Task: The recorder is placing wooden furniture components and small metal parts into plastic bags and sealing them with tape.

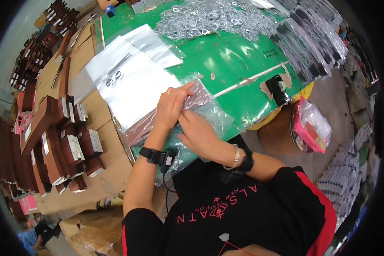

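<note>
A clear plastic bag (219, 113) with a flat brown folded item (198, 96) inside lies in front of me on the table. My left hand (170, 106) rests across the brown item, its fingers stretched toward the bag's far edge. Just right of it and lower, my right hand (200, 134) lies on the loose plastic, thumb apart from the fingers, whose tips meet the left hand's side. Part of the brown item is covered by my left hand and wrist. Beyond the left hand is a stack of white plastic sheets or bags (136, 81), with black scissors (114, 78) on top.
Many small clear packets with rings (217, 19) cover the far side of the green table (226, 55). A black tape dispenser (279, 89) sits at the right edge. Stacked brown bundles (51, 136) stand at left on cardboard. A pink-edged container (309, 126) is at right.
</note>
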`<state>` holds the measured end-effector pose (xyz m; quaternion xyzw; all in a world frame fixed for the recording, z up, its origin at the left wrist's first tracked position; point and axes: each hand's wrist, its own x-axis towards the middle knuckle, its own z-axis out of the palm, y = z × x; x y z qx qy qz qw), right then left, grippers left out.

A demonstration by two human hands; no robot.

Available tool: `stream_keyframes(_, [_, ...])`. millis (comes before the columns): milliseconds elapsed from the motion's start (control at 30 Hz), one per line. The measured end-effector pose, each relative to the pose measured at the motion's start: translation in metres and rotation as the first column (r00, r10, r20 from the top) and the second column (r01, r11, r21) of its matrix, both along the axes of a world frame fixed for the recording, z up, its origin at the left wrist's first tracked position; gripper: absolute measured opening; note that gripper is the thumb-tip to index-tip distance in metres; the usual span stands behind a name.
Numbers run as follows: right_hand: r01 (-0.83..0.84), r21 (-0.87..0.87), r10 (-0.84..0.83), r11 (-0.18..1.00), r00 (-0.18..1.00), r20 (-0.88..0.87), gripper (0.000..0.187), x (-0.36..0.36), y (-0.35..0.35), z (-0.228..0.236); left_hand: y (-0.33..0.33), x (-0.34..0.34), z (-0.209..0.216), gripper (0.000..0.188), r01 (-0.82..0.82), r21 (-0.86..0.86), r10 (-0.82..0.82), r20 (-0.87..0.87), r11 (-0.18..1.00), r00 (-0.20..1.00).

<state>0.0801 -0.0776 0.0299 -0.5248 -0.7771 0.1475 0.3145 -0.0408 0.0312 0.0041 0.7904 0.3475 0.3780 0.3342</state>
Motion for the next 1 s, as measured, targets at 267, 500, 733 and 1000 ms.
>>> stream_keyframes(267, [-0.126,-0.302,0.004,0.945,0.927,-0.376,0.079,0.135,-0.019,0.03,-0.003,-0.001,-0.003,0.035,-0.06,0.097,0.067,-0.067,0.993,0.995])
stream_keyframes(500, [0.307,-0.121,-0.327,0.944,0.915,-0.235,0.053,0.105,-0.023,-0.031,-0.007,0.002,0.0,0.035,-0.101,0.036,0.104,-0.096,0.994,0.99])
stream_keyframes(733, [-0.079,0.226,0.045,0.971,0.987,0.151,0.014,0.134,-0.039,-0.056,-0.01,0.002,0.002,0.047,-0.106,0.097,0.122,-0.177,0.99,0.977])
stream_keyframes(1000, [0.044,-0.464,-0.323,0.885,0.775,-0.543,0.025,0.158,-0.016,-0.029,-0.011,0.003,0.006,0.069,-0.04,0.205,0.105,-0.319,0.978,0.942])
